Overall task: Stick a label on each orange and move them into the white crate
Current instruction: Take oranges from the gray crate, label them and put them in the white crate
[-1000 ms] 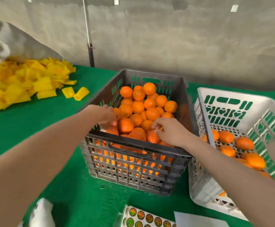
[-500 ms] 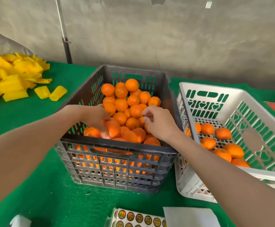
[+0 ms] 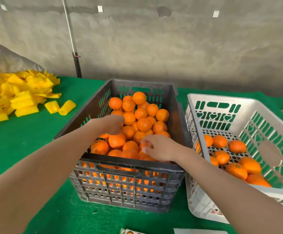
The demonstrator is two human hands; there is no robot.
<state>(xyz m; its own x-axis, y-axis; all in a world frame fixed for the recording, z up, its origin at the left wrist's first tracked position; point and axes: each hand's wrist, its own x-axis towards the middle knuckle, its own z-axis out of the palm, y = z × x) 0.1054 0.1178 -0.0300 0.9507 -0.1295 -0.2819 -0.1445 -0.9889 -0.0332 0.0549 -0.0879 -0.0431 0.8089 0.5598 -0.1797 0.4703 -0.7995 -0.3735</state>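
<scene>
Left hand [image 3: 111, 123] cupped over oranges [image 3: 144, 124] in dark crate [image 3: 120, 162]; right hand [image 3: 161, 147] fingertips on one, blurred. Can't tell grip on either. Should take top fruit only, avoid rolling pile.

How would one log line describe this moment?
left hand: inside dark grey plastic crate, on oranges, grip hidden | right hand: touching oranges near front wall, grip blurred | white plastic crate: holds oranges

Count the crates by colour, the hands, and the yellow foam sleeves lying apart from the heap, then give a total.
Dark grey crate: 1
White crate: 1
Hands: 2, left hand and right hand
Loose yellow foam sleeves: 2
Total: 6
</scene>
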